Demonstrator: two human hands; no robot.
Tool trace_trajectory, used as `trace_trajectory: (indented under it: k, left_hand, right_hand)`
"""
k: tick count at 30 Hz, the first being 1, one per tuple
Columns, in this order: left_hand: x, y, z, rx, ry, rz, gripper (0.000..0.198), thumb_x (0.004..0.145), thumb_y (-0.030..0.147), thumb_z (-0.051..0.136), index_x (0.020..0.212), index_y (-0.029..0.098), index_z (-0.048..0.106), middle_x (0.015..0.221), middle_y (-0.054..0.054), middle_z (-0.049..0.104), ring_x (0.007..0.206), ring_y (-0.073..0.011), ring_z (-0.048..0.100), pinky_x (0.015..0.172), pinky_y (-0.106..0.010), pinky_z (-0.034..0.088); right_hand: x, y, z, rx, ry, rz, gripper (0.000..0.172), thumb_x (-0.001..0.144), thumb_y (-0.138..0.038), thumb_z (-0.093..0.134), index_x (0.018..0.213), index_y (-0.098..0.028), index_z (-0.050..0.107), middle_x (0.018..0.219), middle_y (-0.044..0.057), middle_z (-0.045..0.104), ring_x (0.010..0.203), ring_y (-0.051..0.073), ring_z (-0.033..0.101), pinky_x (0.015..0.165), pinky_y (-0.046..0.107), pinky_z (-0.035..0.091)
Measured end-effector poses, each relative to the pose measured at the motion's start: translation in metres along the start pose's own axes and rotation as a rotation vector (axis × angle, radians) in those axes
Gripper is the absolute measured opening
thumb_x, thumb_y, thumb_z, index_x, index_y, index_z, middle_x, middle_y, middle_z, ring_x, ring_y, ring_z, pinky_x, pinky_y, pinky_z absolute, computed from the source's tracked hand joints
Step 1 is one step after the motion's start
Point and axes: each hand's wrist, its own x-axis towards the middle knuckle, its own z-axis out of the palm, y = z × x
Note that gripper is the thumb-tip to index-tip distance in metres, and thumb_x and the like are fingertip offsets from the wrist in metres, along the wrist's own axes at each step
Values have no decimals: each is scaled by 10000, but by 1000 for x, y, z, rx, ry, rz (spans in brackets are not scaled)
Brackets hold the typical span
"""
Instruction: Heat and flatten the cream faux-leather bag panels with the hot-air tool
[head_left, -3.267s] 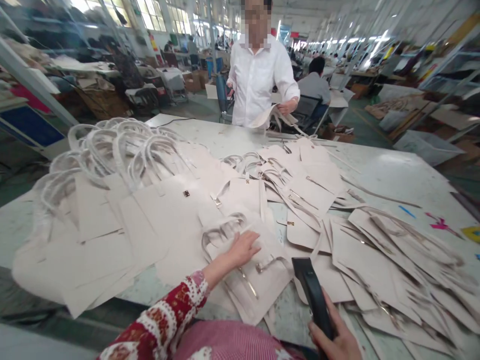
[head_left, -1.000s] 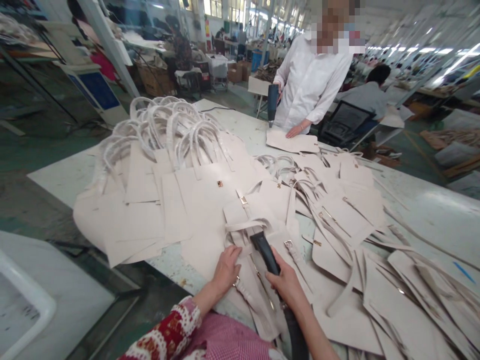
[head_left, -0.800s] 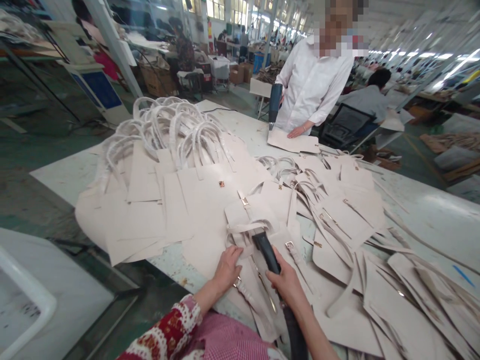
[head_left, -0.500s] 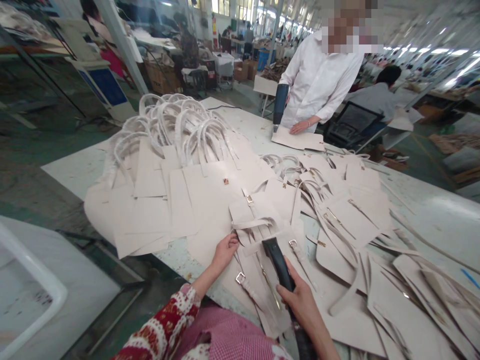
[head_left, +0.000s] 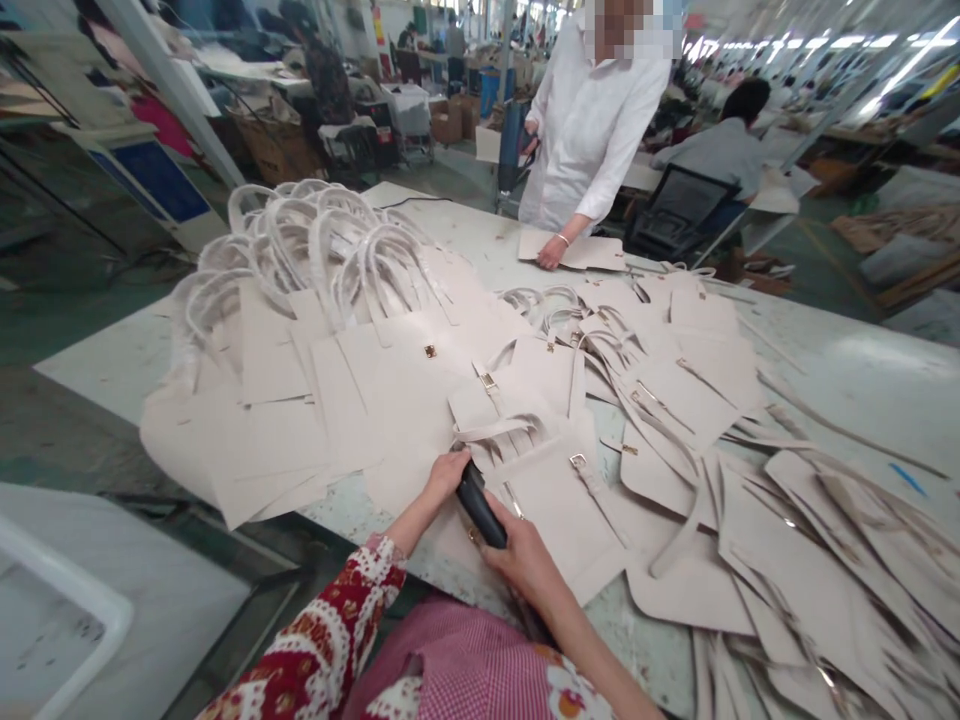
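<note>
My right hand (head_left: 521, 555) is wrapped around a black hand-held tool that looks like a heat gun (head_left: 480, 510), its nozzle pointing up and left. Close to that nozzle, my left hand (head_left: 448, 475) has its fingers closed at the left edge of a beige bag panel (head_left: 559, 500); the tool partly hides the fingertips. The panel bears a buckled strap (head_left: 592, 490) and a metal zip. Just beyond it lies another beige piece with a buckle (head_left: 489, 382) and a curved handle strap (head_left: 499, 430).
Left of my hands, a heap of bag pieces with looped handles (head_left: 322, 240) covers the table (head_left: 847, 370). More panels and straps (head_left: 810, 560) spread rightward. Across the table a co-worker in white (head_left: 577, 130) has a hand on a panel. A white-framed bin (head_left: 112, 600) stands lower left.
My right hand has brought the black tool leftward, close to my left hand. The view has shifted slightly. The co-worker's tool has lifted from the panel, and their other hand has moved along it.
</note>
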Motion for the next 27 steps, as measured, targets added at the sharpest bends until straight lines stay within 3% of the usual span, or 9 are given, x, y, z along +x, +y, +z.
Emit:
trace_trajectory:
  k: [2,4,8,10,13,18,22,24,27]
  left_hand:
    - [-3,4,-3,-84,68,9,479,763,500,404,964,123,620,954,-95,632,859,-184,567,712,-254,421]
    - [-14,3,-3,-229,110,-50,496,754,469,455,1117,141,535,1069,-101,593,924,-166,559,753,-251,425]
    - [-47,-10,14,-440,46,-267,490,585,278,681,1015,74,569,836,-128,643,706,-179,605,650,-291,462]
    - [-55,-16,27,-472,12,-288,468,575,239,679,997,65,577,749,-112,643,618,-174,597,597,-299,470]
    - [-49,-18,40,-558,63,-241,486,585,225,656,1046,106,563,723,-60,639,589,-145,581,577,-274,474]
    - [-26,-13,39,-638,128,-134,360,545,214,664,883,100,616,767,-51,641,596,-112,556,554,-213,454]
    - [-31,-10,39,-671,100,-120,319,520,193,675,821,114,603,725,-24,624,581,-100,545,543,-197,449]
    - [-44,-11,44,-678,57,-142,348,544,212,686,869,138,585,735,-17,621,579,-108,555,541,-215,462]
    - [-76,-16,57,-652,-130,-279,438,591,266,711,986,167,547,821,-53,637,621,-151,593,561,-278,494]
  right_hand:
    - [-2,-2,-10,29,0,-12,725,612,-99,535,1309,-242,393,1222,10,557,1080,200,527,932,298,382]
    - [-12,1,-28,69,18,-3,716,635,-110,526,1321,-242,371,1274,2,509,1097,187,511,933,286,380]
    - [-42,17,-63,115,106,175,710,663,-145,506,1346,-220,325,1199,16,565,823,162,608,737,277,482]
    - [-55,25,-72,119,112,231,716,659,-154,509,1347,-224,323,1097,8,621,772,161,608,700,277,489]
    - [-62,27,-73,164,70,206,717,649,-158,513,1341,-223,339,1038,13,637,759,161,604,683,269,488]
    - [-29,5,-50,197,19,82,726,629,-156,524,1334,-203,355,823,1,659,558,125,556,538,230,470]
    - [15,-14,-39,187,20,38,735,599,-142,559,1311,-216,393,696,-34,615,462,93,479,449,200,420]
    - [23,-15,-48,183,62,35,732,607,-151,574,1310,-241,391,711,-42,603,483,83,466,466,191,410]
    - [5,-6,-78,177,123,85,730,655,-187,565,1339,-272,324,673,-56,583,455,76,444,451,193,396]
